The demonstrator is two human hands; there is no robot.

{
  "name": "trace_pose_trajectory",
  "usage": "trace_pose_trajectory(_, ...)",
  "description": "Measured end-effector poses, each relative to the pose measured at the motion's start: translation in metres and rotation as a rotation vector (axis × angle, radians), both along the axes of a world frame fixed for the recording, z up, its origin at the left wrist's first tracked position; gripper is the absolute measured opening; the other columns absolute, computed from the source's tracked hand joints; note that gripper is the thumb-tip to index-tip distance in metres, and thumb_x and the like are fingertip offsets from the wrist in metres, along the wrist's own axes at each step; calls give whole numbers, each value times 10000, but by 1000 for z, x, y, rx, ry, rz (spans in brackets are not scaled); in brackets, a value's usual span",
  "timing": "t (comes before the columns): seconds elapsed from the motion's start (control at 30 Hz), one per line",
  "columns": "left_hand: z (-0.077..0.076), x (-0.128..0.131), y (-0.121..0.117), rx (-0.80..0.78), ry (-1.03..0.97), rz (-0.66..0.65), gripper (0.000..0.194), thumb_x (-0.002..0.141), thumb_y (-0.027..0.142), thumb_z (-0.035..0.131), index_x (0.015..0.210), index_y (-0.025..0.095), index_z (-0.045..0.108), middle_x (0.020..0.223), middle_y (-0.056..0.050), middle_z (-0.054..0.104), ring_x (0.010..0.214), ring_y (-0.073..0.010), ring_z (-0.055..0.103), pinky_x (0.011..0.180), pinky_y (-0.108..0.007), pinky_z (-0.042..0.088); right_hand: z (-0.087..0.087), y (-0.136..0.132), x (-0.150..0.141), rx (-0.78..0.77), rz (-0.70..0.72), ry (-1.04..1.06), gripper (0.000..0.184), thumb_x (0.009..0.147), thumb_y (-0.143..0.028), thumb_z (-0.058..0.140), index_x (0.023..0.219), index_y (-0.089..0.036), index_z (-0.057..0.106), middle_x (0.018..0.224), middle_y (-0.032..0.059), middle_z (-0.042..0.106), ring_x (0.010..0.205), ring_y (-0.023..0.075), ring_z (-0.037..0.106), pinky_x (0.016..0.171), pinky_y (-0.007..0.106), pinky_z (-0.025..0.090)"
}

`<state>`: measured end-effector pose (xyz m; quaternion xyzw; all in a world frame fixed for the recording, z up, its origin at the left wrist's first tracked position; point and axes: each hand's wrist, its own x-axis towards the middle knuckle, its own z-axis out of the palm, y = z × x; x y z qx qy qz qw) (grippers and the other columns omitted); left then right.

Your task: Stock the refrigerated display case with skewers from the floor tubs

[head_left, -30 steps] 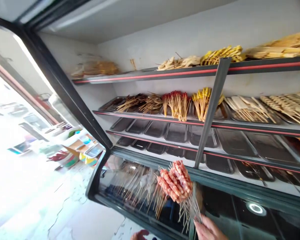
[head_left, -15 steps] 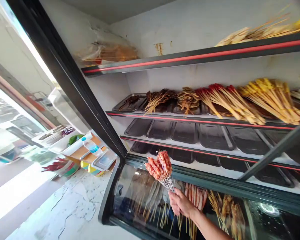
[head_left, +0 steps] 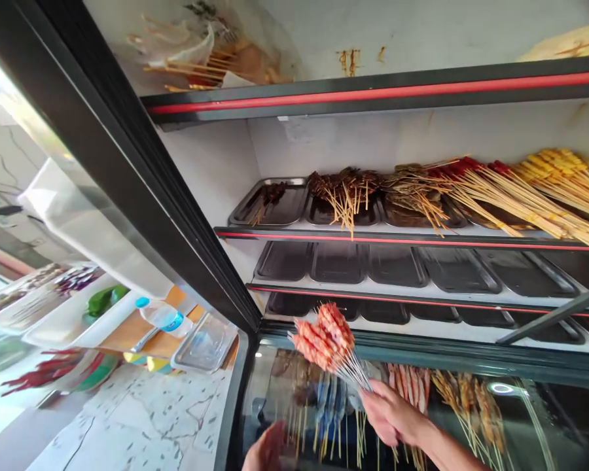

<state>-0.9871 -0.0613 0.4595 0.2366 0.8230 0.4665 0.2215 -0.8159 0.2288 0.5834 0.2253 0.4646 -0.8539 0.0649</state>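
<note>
Black-framed display case fills most of the view. Before it, pink meat skewers point up and leftward from the right hand, clenched around their stems. Below, the blurred left hand's hold cannot be told. Shelved metal trays carry dark skewers.

Bright glare far left; ring-shaped reflection on glass; lower trays dim.

The right forearm is angled up and leftward from the bottom edge of the view, with the right hand closed in a grip, while the left hand, blurred and partly cut off, is held lower, well apart.
</note>
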Motion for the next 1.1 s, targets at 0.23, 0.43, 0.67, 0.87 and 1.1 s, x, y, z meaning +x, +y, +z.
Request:
trace_pose_trajectory(0.23,104,-146,119,-133,884,-80,476,883,135,360,1315,90,554,1396,-191,548,1393,-284,411,1186,-498,307,93,-4,-19,-35,59,106,465,795,-584,705,806,-232,401,445,-155,304,275,19,218,288,160,270)
trace_pose_trajectory(0.43,144,-188,177,-209,1069,-29,500,857,81,388,1342,23,496,1388,-225,528,1367,-288,436,1171,-445,330,114,3,-190,114,-132,347,465,809,-545,679,763,-240,330,446,-157,354,303,30,278,307,153,281)
trace_pose_trajectory(0.67,162,-206,175,-382,1030,-205,703,732,7,435,1427,108,454,1485,-151,468,1409,-282,377,1199,-513,240,77,7,-312,188,-411,217,363,915,-397,586,783,-260,277,384,-186,308,276,51,290,311,151,281)
trace_pose_trajectory(0.87,161,-211,173,-383,988,-238,684,741,-2,408,1416,90,468,1479,-147,478,1421,-271,358,1204,-501,229,60,6,-340,250,-386,230,329,928,-400,571,790,-250,313,379,-177,321,268,49,299,301,154,275)
trace_pose_trajectory(1.1,159,-220,172,-313,932,-268,647,717,-2,413,1341,106,546,1439,-128,527,1392,-272,400,1200,-501,229,59,2,-351,232,-373,193,261,984,-280,478,759,-233,353,381,-140,364,283,69,356,291,176,355)
